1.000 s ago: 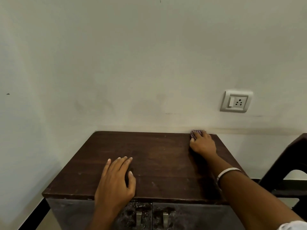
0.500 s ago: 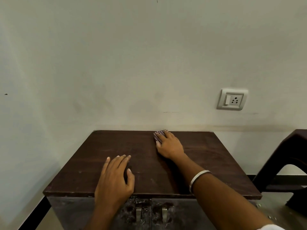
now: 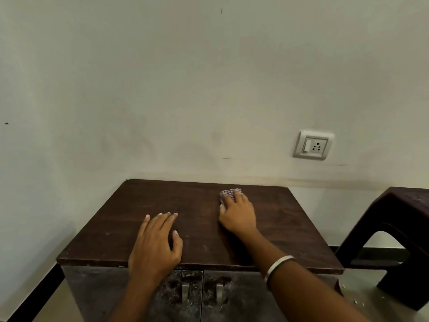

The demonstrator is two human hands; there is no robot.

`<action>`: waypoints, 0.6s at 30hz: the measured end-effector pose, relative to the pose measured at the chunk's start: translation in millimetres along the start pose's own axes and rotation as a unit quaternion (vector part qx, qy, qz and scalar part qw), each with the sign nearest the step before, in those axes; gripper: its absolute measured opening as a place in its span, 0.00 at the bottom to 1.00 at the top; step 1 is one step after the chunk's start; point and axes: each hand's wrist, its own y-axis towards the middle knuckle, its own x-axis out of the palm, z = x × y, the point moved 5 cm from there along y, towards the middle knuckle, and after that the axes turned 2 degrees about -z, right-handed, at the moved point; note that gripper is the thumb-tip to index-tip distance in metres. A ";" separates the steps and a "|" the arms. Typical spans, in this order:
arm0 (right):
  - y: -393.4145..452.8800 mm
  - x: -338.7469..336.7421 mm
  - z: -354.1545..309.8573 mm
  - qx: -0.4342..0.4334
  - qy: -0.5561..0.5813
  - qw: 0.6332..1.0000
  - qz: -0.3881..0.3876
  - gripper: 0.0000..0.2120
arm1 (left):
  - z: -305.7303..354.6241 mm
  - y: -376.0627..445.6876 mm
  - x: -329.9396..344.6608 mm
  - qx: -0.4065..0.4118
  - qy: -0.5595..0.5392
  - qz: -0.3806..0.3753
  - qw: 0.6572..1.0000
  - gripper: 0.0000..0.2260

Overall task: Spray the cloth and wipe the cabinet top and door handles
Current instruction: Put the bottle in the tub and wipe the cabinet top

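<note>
A dark wooden cabinet top stands against a pale wall. A small folded checkered cloth lies near the middle of its back edge. My right hand presses flat on the cloth and covers most of it. My left hand rests palm down on the front of the top, fingers straight, holding nothing. Below the front edge are two doors with a left metal handle and a right metal handle. No spray bottle is in view.
A dark plastic stool stands to the cabinet's right on the floor. A wall socket with a switch sits above the cabinet's back right. The wall closes in on the left side.
My right hand has slid the cloth left along the back edge, from the back right corner to about the middle. My left hand has stayed in place.
</note>
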 end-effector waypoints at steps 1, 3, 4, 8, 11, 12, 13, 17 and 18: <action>-5.4 3.1 -15.6 -0.029 0.003 1.000 -0.004 0.25 | 0.5 0.0 -0.6 0.000 -0.002 0.000 1.000 0.27; -14.3 7.5 -34.4 -0.068 0.010 0.997 -0.016 0.25 | 1.1 0.1 -2.1 0.000 -0.003 -0.001 1.000 0.27; -17.0 8.3 -34.8 -0.077 0.012 0.997 -0.022 0.25 | 1.3 -0.1 -2.6 0.000 -0.003 -0.001 1.000 0.27; -22.4 -4.3 4.0 -0.054 0.014 0.998 -0.011 0.25 | 0.8 -0.7 -2.7 0.002 -0.007 0.003 1.000 0.26; -28.9 -22.9 61.6 0.020 -0.002 1.000 0.024 0.25 | -0.3 -0.7 -1.2 0.003 -0.006 0.005 1.000 0.26; -32.8 -29.4 82.6 0.050 -0.007 0.998 0.032 0.25 | -0.8 -0.7 -1.0 0.004 -0.006 0.007 1.000 0.26; -37.2 -35.8 102.7 0.080 -0.011 0.996 0.036 0.25 | -1.0 -0.7 -0.7 0.004 -0.006 0.008 1.000 0.26; -54.0 -48.3 140.9 0.157 -0.019 0.987 0.034 0.26 | -0.8 0.2 1.1 0.005 -0.001 0.009 1.000 0.26; -57.7 -47.4 134.3 0.157 -0.022 0.987 0.037 0.26 | -0.7 0.4 1.1 0.005 0.001 0.011 1.000 0.26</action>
